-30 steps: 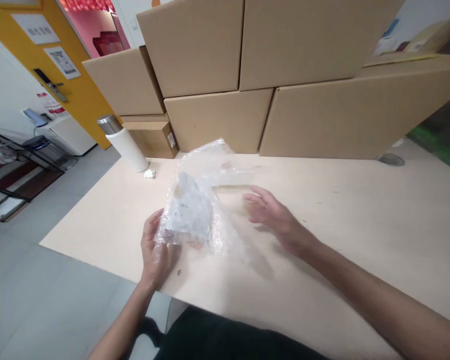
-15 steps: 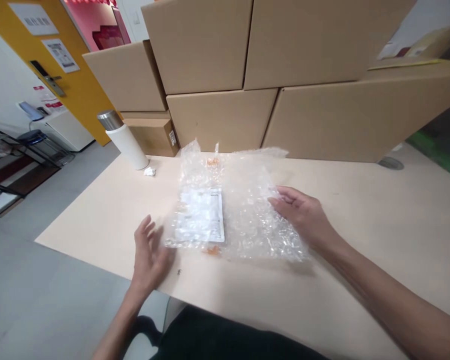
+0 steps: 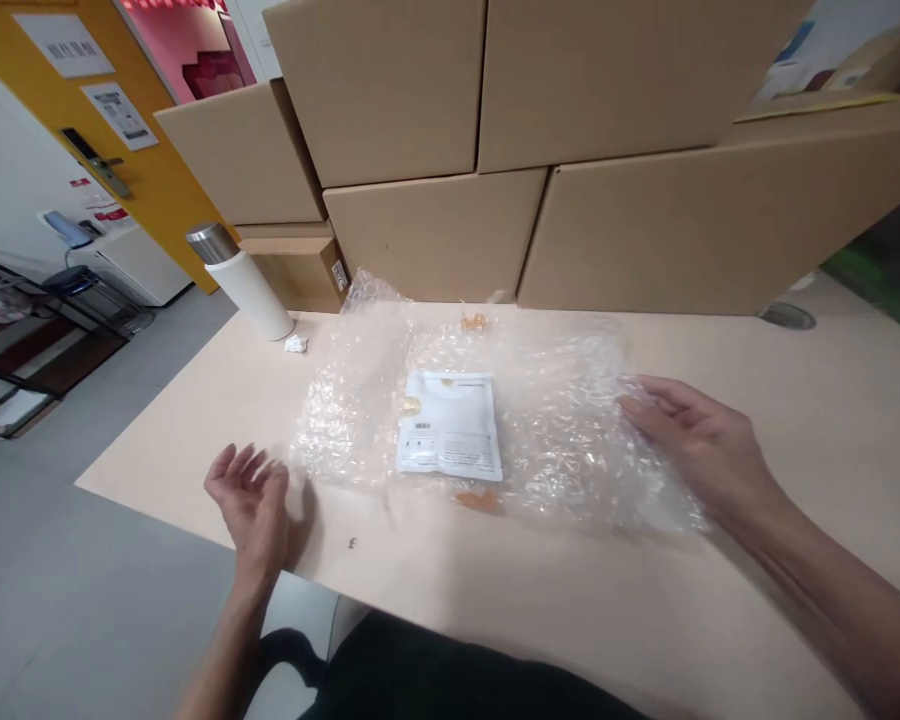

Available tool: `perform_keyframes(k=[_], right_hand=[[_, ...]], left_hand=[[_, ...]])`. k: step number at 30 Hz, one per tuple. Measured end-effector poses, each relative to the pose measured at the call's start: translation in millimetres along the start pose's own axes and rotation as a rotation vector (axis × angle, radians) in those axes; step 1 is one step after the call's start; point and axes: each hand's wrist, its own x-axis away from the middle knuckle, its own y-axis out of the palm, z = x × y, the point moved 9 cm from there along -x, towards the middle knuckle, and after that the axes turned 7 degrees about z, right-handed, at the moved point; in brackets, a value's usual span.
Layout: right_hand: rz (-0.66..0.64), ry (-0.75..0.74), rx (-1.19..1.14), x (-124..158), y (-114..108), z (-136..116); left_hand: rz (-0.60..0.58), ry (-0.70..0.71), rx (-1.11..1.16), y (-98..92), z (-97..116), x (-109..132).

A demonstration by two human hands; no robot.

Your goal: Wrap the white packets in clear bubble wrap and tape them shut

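A sheet of bubble wrap point(image 3: 570, 440) lies unfolded across the table, with a white flat pouch point(image 3: 454, 425) bare on its middle. The pouch carries small print, a barcode and gold marks. At the sheet's right edge, the thumb and fingers of my right hand point(image 3: 709, 445) pinch the plastic. My left hand point(image 3: 251, 505) is just off the left edge, palm turned up, fingers loosely bent and apart, with nothing seen in it. Orange marks point(image 3: 478, 500) show at the sheet's near and far edges, in line with the pouch.
Large cardboard boxes point(image 3: 435, 240) are stacked along the table's back edge. A white bottle with a steel cap point(image 3: 251, 295) stands at the back left, beside a small brown box point(image 3: 292, 275) and a crumpled white scrap point(image 3: 295, 344). The table's near edge runs by my body.
The bubble wrap's left part has opened out to the left, uncovering the pouch. My left hand has moved left; my right hand has moved right with the sheet's edge.
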Motion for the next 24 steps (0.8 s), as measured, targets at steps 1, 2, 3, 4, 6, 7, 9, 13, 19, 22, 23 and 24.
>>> perform_keyframes(k=[1,2,3,4,6,7,9,13,19,22,23,24], right_hand=[[0.007,0.053,-0.012,-1,-4,8],[0.006,0.098,-0.021,-1,-7,15],[0.017,0.12,-0.021,-1,-10,20],[0.022,0.135,-0.021,-1,-11,24],[0.019,0.155,-0.027,1,-12,31],[0.017,0.159,-0.03,2,-11,34],[0.018,0.162,-0.027,3,-11,37],[0.02,0.172,0.003,4,-13,43],[0.037,0.153,0.036,-4,-15,55],[0.027,0.146,0.042,-7,-14,60],[0.025,0.148,0.046,-7,-14,61],[0.025,0.149,0.051,-7,-14,63]], left_hand=[[0.053,0.097,-0.074,-6.3,9,0],[0.066,0.206,-0.141,-6.0,21,3],[0.017,0.295,-0.194,2.8,33,7],[-0.095,0.344,-0.228,19.6,43,13],[-0.487,0.286,-0.255,71.3,50,32],[-0.646,0.21,-0.266,94.9,50,43],[-0.853,0.128,-0.322,134.5,52,62],[-0.946,0.036,-0.376,179.6,48,69],[-0.936,0.125,-0.606,184.6,40,59],[-0.99,0.003,-0.524,187.6,28,61],[-1.004,-0.055,-0.462,189.3,24,63],[-1.015,-0.109,-0.395,190.7,20,64]])
